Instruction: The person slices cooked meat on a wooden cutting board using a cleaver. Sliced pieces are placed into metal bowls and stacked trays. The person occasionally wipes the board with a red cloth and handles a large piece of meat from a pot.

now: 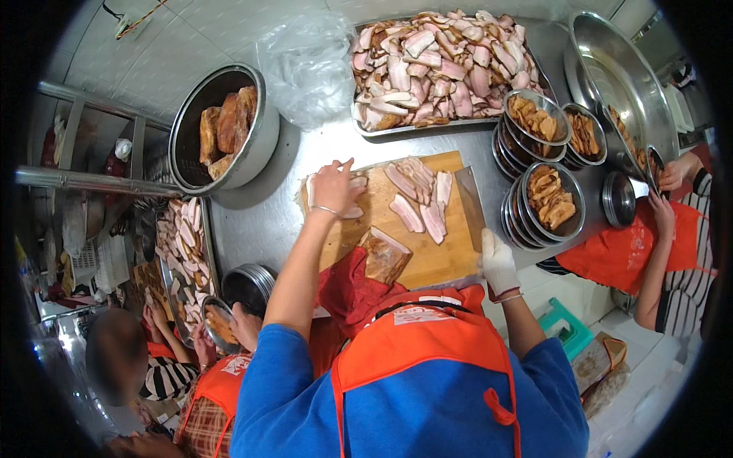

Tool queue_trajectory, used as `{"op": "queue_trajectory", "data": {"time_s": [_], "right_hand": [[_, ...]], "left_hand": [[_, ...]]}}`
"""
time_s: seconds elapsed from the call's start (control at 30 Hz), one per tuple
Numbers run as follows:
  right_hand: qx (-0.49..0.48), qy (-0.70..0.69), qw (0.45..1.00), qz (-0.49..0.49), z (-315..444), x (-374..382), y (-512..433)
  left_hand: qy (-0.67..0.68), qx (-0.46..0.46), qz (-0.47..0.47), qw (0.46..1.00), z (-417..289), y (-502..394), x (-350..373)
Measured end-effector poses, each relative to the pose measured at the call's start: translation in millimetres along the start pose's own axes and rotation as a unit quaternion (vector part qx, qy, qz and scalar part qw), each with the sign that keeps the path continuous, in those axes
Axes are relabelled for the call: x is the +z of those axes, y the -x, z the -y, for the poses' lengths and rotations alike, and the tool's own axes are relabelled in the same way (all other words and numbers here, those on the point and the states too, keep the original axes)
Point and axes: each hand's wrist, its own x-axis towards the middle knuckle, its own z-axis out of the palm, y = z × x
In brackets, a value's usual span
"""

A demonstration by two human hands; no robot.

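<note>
My bare left hand (332, 188) lies palm down over some sliced pork belly (354, 186) at the left end of a wooden cutting board (355, 235). Its fingers are apart, and part of that meat is hidden beneath it. In a white knit glove, my right hand (498, 260) grips a cleaver (471, 203) at the board's right edge; the handle is hidden in the fist. More pork slices (421, 194) are spread mid-board. A browned pork belly block (382, 255) sits at the near edge, beside a dark red cloth (349, 280).
Beyond the board stands a tray heaped with sliced pork (435, 68), beside a clear plastic bag (309, 68). A deep pot (263, 137) holds browned meat blocks. Stacked metal bowls (544, 200) and a large basin (624, 74) stand right. Co-workers handle bowls on both sides.
</note>
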Motion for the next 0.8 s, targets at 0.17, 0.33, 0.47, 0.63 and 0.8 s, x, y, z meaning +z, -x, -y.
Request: {"op": "queue_trajectory", "data": {"time_s": [0.17, 0.33, 0.47, 0.63, 0.8], "right_hand": [[-0.001, -0.003, 1.000, 0.005, 11.6, -0.2, 3.2], [-0.029, 0.006, 0.999, -0.020, 2.8, 4.5, 1.3], [0.041, -0.009, 0.999, 0.018, 21.4, -7.9, 5.5], [0.011, 0.018, 1.000, -0.002, 2.9, -1.8, -0.8], [-0.011, 0.025, 1.000, -0.001, 1.6, 0.6, -2.1]], "left_hand": [[0.208, 0.069, -0.067, 0.973, -44.5, -14.7, 60.2], [0.186, 0.047, -0.124, 0.974, -42.0, 7.4, 54.7], [0.249, -0.016, -0.061, 0.966, 4.1, 33.8, 36.6], [0.100, -0.062, -0.181, 0.976, -13.5, 23.2, 17.6], [0.202, 0.116, -0.137, 0.963, -68.6, -4.5, 57.8]]}}
